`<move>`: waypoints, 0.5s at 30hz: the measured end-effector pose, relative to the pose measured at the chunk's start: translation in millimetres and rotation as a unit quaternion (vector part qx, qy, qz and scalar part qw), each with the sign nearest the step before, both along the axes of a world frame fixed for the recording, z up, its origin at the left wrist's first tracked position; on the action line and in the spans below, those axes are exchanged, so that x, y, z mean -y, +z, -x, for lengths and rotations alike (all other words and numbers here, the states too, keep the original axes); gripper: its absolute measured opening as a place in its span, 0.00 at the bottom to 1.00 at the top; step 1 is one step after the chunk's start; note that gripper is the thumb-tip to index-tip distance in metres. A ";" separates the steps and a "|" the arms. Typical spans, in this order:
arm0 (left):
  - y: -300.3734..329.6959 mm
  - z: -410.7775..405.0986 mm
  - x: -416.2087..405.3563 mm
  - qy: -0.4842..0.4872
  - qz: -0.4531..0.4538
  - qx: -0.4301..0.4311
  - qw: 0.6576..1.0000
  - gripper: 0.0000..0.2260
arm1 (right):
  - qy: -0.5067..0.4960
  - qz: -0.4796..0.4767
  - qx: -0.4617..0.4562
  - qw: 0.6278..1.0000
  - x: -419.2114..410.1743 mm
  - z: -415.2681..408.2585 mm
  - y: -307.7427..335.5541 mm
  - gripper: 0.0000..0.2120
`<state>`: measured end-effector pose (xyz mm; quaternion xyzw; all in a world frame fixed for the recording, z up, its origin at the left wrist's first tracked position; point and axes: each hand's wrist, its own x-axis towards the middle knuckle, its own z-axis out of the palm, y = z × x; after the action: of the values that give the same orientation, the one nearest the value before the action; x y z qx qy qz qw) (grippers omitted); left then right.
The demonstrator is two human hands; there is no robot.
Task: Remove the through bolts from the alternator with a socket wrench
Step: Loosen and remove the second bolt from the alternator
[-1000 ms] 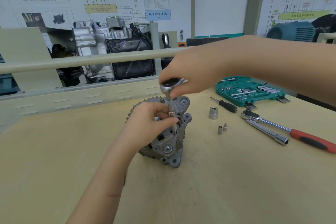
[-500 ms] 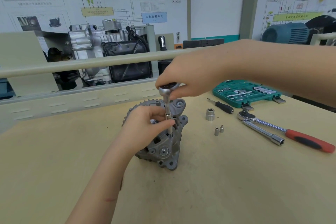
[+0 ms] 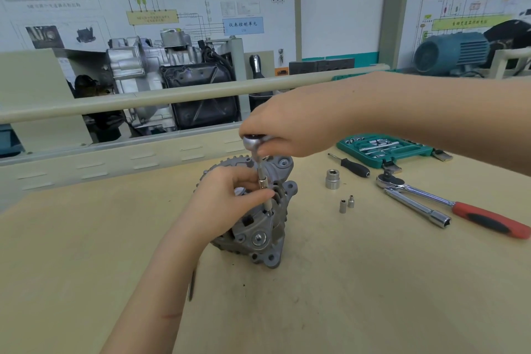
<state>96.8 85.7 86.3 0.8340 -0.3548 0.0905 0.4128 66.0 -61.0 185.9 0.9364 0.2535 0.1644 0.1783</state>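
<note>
A grey alternator (image 3: 258, 236) stands on the wooden table (image 3: 86, 238) in the middle of the view. A small socket wrench (image 3: 260, 164) stands upright on it, its extension and socket reaching down into the housing. My right hand (image 3: 290, 126) grips the ratchet head from above. My left hand (image 3: 224, 201) rests on the alternator and pinches the extension between thumb and fingers. The bolt under the socket is hidden.
To the right lie a large socket (image 3: 332, 179), two small sockets (image 3: 346, 204), a black-handled driver (image 3: 352, 166), a red-handled ratchet (image 3: 459, 207), a chrome bar (image 3: 416, 207) and a green socket case (image 3: 382, 149). A rail (image 3: 143, 100) and engine parts stand behind.
Both hands keep their hold on the wrench and alternator. The view has shifted slightly; no clear turn of the wrench shows.
</note>
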 end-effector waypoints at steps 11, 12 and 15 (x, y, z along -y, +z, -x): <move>0.8 3.0 4.2 0.065 -0.022 0.069 0.995 0.11 | 0.026 0.050 0.068 0.996 5.9 -10.1 -3.4 0.13; 1.3 3.1 4.0 0.059 -0.020 0.059 0.996 0.10 | 0.027 0.050 0.079 0.995 5.9 -10.6 -4.1 0.13; 2.5 3.4 1.3 0.024 -0.023 0.010 0.999 0.07 | 0.022 0.034 0.072 0.997 3.8 -15.8 -7.7 0.15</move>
<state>93.4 84.4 88.8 0.8505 -0.3407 0.1002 0.3880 81.8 -64.8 178.1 0.9100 0.2656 0.2263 0.2238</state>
